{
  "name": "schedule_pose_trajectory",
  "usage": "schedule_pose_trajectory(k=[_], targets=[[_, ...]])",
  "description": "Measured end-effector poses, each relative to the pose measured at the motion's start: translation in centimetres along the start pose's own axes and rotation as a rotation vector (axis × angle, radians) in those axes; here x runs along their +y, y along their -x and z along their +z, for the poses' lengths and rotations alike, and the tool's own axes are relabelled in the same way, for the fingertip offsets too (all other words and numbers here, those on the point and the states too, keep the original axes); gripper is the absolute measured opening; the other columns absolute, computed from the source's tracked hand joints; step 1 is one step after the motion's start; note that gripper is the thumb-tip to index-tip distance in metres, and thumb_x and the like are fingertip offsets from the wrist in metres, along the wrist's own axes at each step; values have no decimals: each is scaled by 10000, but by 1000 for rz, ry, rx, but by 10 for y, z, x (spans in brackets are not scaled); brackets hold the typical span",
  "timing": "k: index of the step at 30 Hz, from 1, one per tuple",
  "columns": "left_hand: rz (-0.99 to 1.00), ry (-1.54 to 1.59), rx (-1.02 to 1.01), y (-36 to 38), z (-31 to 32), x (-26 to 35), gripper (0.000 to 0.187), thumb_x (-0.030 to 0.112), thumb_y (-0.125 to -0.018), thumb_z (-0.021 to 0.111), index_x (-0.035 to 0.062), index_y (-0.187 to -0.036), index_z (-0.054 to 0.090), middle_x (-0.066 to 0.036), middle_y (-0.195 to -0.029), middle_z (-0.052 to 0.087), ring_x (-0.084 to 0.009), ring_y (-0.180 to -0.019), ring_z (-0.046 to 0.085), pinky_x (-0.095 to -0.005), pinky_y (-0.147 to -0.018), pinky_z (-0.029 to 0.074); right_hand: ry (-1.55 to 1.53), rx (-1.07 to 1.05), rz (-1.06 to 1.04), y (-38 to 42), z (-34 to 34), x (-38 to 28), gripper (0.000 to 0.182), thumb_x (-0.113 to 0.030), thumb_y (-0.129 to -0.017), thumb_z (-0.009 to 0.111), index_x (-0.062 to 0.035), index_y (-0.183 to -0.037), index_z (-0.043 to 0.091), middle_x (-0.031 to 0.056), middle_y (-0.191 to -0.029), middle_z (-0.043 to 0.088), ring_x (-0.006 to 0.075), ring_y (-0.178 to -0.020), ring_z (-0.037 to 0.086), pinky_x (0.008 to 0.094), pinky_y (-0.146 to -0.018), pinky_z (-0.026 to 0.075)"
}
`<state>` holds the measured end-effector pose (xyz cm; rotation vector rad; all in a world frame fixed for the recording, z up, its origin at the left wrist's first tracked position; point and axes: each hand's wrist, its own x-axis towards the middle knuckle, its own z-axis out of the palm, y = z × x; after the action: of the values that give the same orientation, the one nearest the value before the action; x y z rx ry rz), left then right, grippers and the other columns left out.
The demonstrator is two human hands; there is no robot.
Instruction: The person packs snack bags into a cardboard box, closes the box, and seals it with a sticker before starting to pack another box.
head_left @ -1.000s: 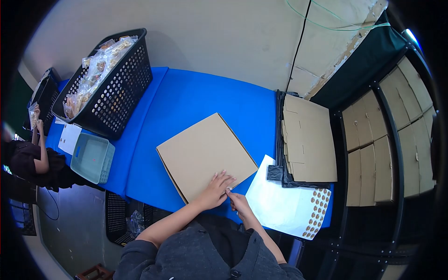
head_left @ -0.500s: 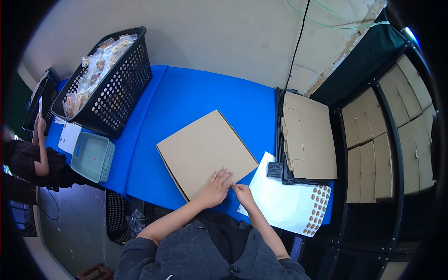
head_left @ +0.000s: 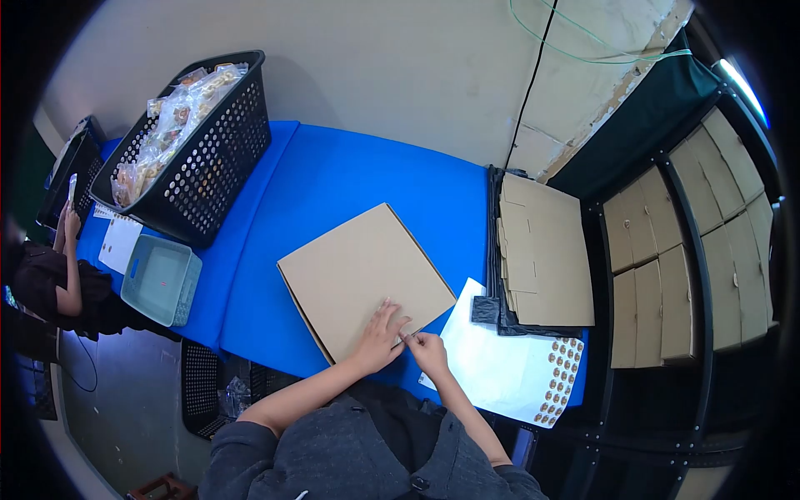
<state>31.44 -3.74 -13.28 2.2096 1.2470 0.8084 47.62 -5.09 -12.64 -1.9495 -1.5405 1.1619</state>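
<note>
A closed brown cardboard box [head_left: 358, 267] lies at an angle on the blue-covered table in front of me. My left hand [head_left: 381, 340] rests on its lid near the front edge, fingers stretched out and the thumb toward my right hand. At that same edge, my right hand [head_left: 428, 352] is closed in a pinch, its fingertips close to the left thumb. Whatever sits between those fingertips is too small to make out. Just right of the box is a white sheet [head_left: 487, 371] with rows of small round brown stickers [head_left: 560, 379] along its right side.
Flat cardboard pieces [head_left: 550, 250] are stacked on black plastic at the right. Beyond, a rack holds several boxes [head_left: 650, 275]. A black basket [head_left: 204, 158] of bagged goods and a grey-green tray [head_left: 173, 312] stand left. Another person [head_left: 62, 279] works at the far left.
My right hand has shifted slightly left along the front edge, closer to my left hand. The left hand stays on the lid. The whole view has moved a little.
</note>
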Motion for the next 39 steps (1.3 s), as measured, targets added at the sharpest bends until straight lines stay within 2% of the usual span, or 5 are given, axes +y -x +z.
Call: schedule_pose_trajectory(k=[8, 10, 14, 26, 39], targets=[[19, -32, -20, -10, -4, 1, 508, 193, -823, 635, 105, -1289, 455, -143, -1351, 413, -394, -1376, 255, -512, -1132, 217, 0, 183, -37, -15, 15, 18, 483, -400, -968, 430, -1, -789, 635, 192, -659, 604, 332, -623, 599, 424, -595, 434], [26, -30, -20, -8, -3, 2, 512, 197, -825, 636, 106, -1293, 451, -133, -1352, 415, -391, -1377, 255, -510, -1133, 214, -186, 438, -72, -24, 6, 31, 492, -343, -994, 429, 18, -693, 574, 130, -619, 577, 190, -594, 535, 359, -577, 414], [-26, -21, -20, -12, -2, 4, 543, 228, -826, 648, 108, -1311, 432, -125, -1348, 416, -391, -1375, 250, -525, -1132, 200, -320, 584, -89, -40, -22, 51, 439, -312, -1007, 420, -20, -690, 506, 43, -585, 464, 127, -547, 423, 310, -526, 358], [-44, -73, -4, -10, 2, 7, 557, 264, -859, 616, 111, -1349, 399, -119, -1380, 398, -378, -1381, 243, -527, -1125, 197, -439, 66, -218, -13, -1, 31, 190, -200, -933, 613, -75, -844, 501, -52, -596, 451, 27, -534, 407, 201, -483, 310], [-33, -116, -49, -10, -2, 11, 531, 222, -859, 559, 100, -1352, 406, -152, -1405, 375, -392, -1390, 220, -526, -1137, 175, -655, -22, -71, -19, 11, 33, 240, -157, -885, 673, -79, -864, 447, 1, -670, 554, 59, -567, 500, 203, -505, 395]])
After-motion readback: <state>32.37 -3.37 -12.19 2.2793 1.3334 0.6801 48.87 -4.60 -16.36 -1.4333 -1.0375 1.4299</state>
